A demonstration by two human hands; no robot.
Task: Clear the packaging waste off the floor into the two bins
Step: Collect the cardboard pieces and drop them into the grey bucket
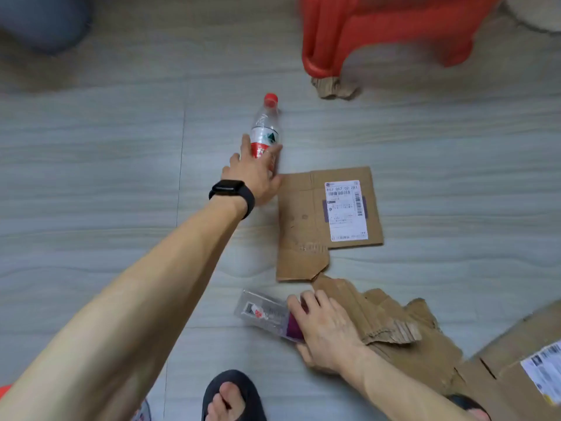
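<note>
Two clear plastics: cylindrical bottle, left hand; flat packet, right hand

1 bottle, 1 plastic pack, 4 cardboard pcs (2 labelled).

At twelve o'clock the bottle's base is hidden behind our left hand; we cannot tell whether the fingers have closed on it. At five o'clock our right hand covers the near end of the pack it grips. The label print is too small to read. At one o'clock the stool is blurred and cut by the top edge, as is a grey shape at ten. The cardboard at four runs off the frame, and the sandal at six off the bottom.
</note>
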